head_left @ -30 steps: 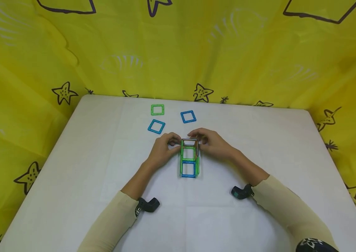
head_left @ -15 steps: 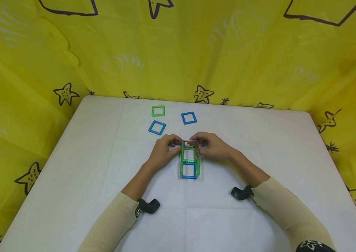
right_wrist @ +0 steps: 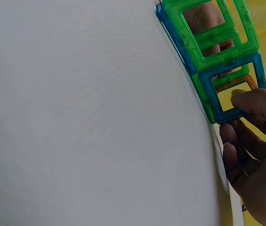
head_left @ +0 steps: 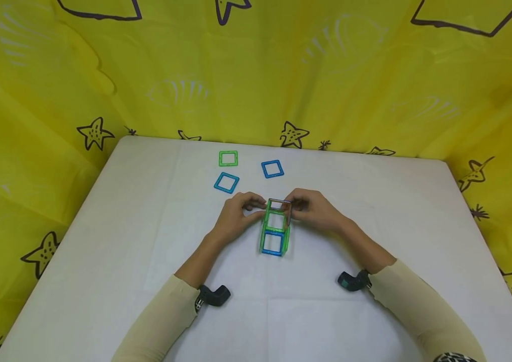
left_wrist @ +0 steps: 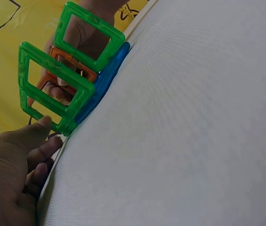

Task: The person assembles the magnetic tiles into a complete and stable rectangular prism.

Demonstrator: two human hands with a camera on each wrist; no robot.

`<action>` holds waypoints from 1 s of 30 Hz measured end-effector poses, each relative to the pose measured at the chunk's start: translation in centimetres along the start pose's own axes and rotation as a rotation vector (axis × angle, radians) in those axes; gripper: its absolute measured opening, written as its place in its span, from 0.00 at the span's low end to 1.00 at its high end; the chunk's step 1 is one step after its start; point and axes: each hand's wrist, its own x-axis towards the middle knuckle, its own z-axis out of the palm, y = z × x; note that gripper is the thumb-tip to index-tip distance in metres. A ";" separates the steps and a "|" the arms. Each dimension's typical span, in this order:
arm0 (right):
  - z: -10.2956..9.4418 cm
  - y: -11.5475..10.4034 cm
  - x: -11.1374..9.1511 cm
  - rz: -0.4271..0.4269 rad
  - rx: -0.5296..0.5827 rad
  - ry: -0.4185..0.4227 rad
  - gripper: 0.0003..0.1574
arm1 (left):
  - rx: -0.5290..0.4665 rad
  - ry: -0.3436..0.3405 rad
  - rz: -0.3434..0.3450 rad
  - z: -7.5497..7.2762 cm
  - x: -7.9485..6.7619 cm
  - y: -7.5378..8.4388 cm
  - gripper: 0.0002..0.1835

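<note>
A small frame structure of magnetic tiles (head_left: 274,232), in green, blue and orange, stands on the table between both hands. My left hand (head_left: 234,217) pinches the far left end, its thumb on the lower edge of an upright green tile (left_wrist: 58,70) in the left wrist view. My right hand (head_left: 316,210) pinches an upright blue tile (right_wrist: 210,99) at the far right end, thumb against its frame. An orange tile (left_wrist: 72,61) shows between the green sides. Some right fingertips are hidden behind the structure in the head view.
Beyond the hands lie three loose tiles: a green square (head_left: 228,165), a lighter blue square (head_left: 226,191) and a blue square (head_left: 273,176). The white table (head_left: 102,241) meets a yellow patterned curtain (head_left: 247,75) at its back and sides.
The structure's far end has swung slightly right, so it now stands at a slant. My right hand has shifted a little right with it; the left hand has barely moved.
</note>
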 end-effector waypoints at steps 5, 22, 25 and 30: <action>-0.4 0.1 -0.9 0.000 -0.038 0.024 0.15 | 0.012 0.005 0.004 0.0 0.0 0.0 0.12; -0.3 -0.5 -3.9 0.027 -0.102 0.067 0.23 | -0.035 0.019 -0.005 0.2 0.0 -0.1 0.09; -0.2 -0.5 -3.8 0.048 -0.095 0.070 0.31 | -0.036 0.021 -0.010 0.2 0.0 -0.1 0.09; -0.5 -0.4 -3.2 0.050 -0.100 0.005 0.47 | -0.041 0.018 -0.021 0.2 -0.1 0.0 0.09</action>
